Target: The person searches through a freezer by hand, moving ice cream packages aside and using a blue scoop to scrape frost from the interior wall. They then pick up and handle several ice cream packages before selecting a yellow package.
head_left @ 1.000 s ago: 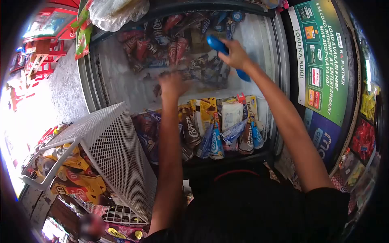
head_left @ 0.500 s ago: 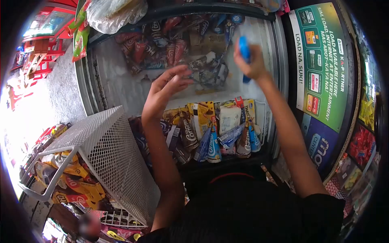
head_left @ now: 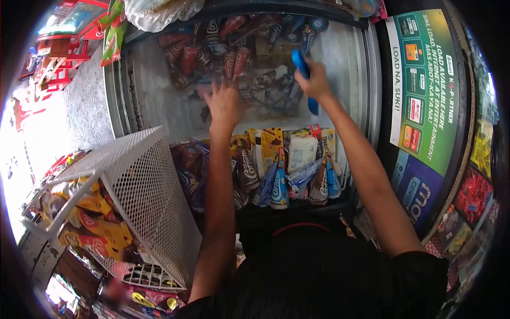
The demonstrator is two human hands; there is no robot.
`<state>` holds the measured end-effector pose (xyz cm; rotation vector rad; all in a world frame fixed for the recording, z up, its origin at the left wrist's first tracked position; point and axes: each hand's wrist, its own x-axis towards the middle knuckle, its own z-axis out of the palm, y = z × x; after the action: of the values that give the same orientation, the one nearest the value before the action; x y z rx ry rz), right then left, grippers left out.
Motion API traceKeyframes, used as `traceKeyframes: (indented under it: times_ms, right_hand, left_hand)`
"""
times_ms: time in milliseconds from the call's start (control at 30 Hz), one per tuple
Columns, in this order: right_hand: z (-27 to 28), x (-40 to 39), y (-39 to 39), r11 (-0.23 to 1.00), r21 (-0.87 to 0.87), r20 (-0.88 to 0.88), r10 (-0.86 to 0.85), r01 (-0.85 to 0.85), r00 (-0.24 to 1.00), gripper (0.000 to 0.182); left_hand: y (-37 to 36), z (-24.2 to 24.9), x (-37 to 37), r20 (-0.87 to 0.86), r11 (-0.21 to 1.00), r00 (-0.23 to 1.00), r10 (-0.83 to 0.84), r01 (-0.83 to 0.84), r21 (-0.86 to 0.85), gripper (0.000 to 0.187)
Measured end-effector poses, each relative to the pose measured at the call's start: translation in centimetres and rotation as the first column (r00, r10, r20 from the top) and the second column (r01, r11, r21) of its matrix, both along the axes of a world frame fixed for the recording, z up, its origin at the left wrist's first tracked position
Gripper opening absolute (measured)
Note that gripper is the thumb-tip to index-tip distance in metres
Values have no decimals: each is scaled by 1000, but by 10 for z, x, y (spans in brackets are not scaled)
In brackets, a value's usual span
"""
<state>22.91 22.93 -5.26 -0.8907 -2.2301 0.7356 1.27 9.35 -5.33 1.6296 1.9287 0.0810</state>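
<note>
Right hand (head_left: 317, 84): I'm gripping a blue scraper (head_left: 304, 74) — against the freezer lid (head_left: 159, 106).
Left hand (head_left: 226, 103): I'm spreading it wide — flat on the lid.

A white mesh basket (head_left: 143, 181) of yellow packets (head_left: 93, 226) sits left; green poster (head_left: 427, 80) right.

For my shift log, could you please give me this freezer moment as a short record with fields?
Setting: open chest freezer with frosted white walls
Right hand: grip closed on a blue plastic scraper
Left hand: fingers spread, empty, over the frosted far section
Far stock: pile of red and dark wrapped ice-cream cones
Near stock: upright wrapped cones and bars
Beside freezer: tilted white wire-mesh basket
</note>
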Motion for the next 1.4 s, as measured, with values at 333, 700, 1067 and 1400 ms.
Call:
traceKeyframes:
  times_ms: [333, 700, 1067, 1400]
  right_hand:
    - [167, -36, -34, 896, -419, -327, -1, -144, 945, 20]
    - [139, -23, -40, 773, -475, -826, -228, -420, 515, 11]
    - [173, 42, -55, 910, -414, -328, -187, 37, 926, 21]
    - [197, 67, -96, 950, -296, -60, -120, 98, 991, 35]
  left_hand:
    - [-21, 45, 17, 773, 672, -568, 283, -458, -582, 60]
    - [-12, 68, 60, 690, 543, -629, 358, -461, -702, 62]
    - [-9, 115, 40, 958, 847, 265, -112, -479, 232, 43]
    - [-127, 155, 83, 883, 843, 341, 322, -527, -104, 49]
